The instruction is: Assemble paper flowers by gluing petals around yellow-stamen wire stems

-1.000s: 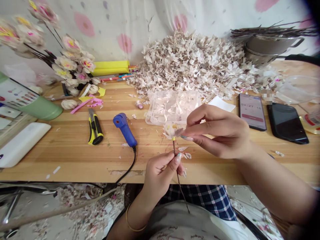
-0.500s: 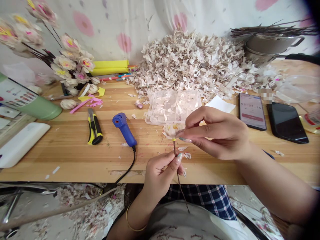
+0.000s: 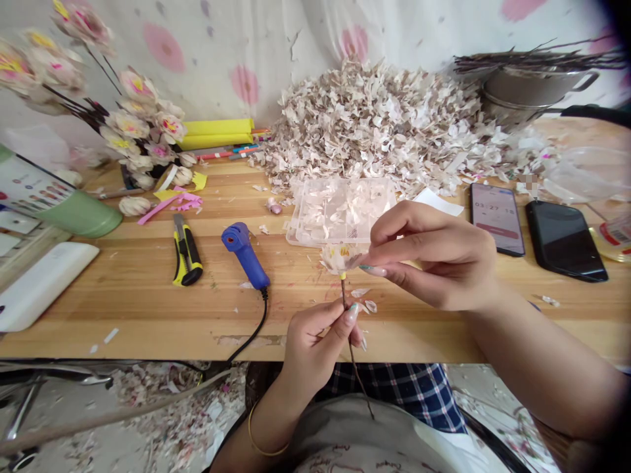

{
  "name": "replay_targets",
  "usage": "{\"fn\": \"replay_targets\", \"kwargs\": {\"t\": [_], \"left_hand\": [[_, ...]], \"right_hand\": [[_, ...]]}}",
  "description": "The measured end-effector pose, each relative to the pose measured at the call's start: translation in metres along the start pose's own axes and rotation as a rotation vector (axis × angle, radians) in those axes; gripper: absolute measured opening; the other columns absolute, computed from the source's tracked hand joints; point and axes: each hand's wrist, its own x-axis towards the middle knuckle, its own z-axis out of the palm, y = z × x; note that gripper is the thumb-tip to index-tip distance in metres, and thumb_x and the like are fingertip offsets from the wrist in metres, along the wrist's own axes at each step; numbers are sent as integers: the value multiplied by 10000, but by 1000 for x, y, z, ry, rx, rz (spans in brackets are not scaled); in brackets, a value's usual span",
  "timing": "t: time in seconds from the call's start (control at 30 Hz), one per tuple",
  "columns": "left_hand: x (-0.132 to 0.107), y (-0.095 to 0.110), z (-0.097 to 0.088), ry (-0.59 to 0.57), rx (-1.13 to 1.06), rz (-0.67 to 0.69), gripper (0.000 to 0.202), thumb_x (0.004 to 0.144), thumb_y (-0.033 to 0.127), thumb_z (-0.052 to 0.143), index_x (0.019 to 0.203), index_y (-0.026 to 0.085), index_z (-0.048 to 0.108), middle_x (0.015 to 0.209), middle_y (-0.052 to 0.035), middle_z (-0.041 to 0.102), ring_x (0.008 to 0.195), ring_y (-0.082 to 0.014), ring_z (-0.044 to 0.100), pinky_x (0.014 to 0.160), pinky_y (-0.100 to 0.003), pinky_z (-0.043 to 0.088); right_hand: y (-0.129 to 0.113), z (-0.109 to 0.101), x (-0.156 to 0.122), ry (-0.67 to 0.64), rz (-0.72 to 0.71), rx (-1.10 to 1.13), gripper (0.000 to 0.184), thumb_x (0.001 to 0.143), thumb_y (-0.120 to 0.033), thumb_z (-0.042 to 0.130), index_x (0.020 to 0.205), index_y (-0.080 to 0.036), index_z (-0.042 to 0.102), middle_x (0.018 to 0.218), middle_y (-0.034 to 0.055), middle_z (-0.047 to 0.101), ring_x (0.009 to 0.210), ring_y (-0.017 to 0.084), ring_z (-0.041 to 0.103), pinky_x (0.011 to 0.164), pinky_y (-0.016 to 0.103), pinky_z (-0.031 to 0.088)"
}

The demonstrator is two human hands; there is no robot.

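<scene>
In the head view, the right hand [image 3: 434,256] has drawn slightly rightward since a moment ago, leaving more of the flower's face showing. Its thumb and fingers [image 3: 394,246] stay closed in a pinch on the right edge of a pale handmade flower [image 3: 340,258]. The flower has curled petals and a touch of yellow at its base. The left hand [image 3: 315,345] grips the thin dark stem [image 3: 353,351] below the flower, holding it up over the wooden table [image 3: 123,312]. Just beyond sits a clear plastic box [image 3: 296,230] of petals, with a blue glue gun [image 3: 241,253] to the left.
</scene>
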Motion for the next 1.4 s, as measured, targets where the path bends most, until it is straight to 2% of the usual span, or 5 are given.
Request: {"fn": "replay_targets", "kwargs": {"t": [0.6, 0.8, 0.87, 1.13, 1.4], "left_hand": [[1, 6, -1, -25, -6, 21, 374, 962, 302, 543, 631, 170, 656, 575, -17, 650, 569, -136, 617, 630, -260, 504], [-2, 5, -2, -13, -44, 87, 267, 948, 269, 571, 745, 168, 712, 579, -11, 674, 520, -127, 623, 570, -240, 510], [-6, 6, -3, -24, -61, 124, 224, 944, 231, 574, 793, 181, 731, 612, -17, 696, 537, -132, 645, 556, -233, 518], [-11, 12, -4, -65, 99, 333, 134, 888, 254, 659, 812, 246, 769, 649, -46, 730, 566, -191, 663, 570, -308, 509], [-21, 0, 3, -85, 189, 275, 289, 889, 384, 636, 652, 239, 716, 580, -46, 685, 550, -206, 654, 546, -326, 517]], "right_hand": [[2, 0, 0, 120, 138, 79, 62, 830, -186, 731, 890, -192, 744, 826, 29, 612, 711, 116, 571, 605, 257, 496], [13, 7, -5, 131, 184, 325, 599, 657, -391, 877, 1162, -230, 597, 1037, 31, 546, 789, 121, 554, 632, 251, 517], [15, 9, -6, 126, 185, 368, 667, 616, -407, 897, 1164, -235, 558, 1034, 24, 552, 803, 121, 553, 658, 251, 522], [13, 4, 0, 153, 131, 341, 162, 855, -281, 715, 850, -168, 598, 765, 8, 611, 676, 108, 576, 615, 242, 487], [18, 4, -1, 292, 283, 378, 228, 916, -308, 639, 748, -155, 632, 619, -18, 606, 541, 76, 539, 518, 200, 451]]}}
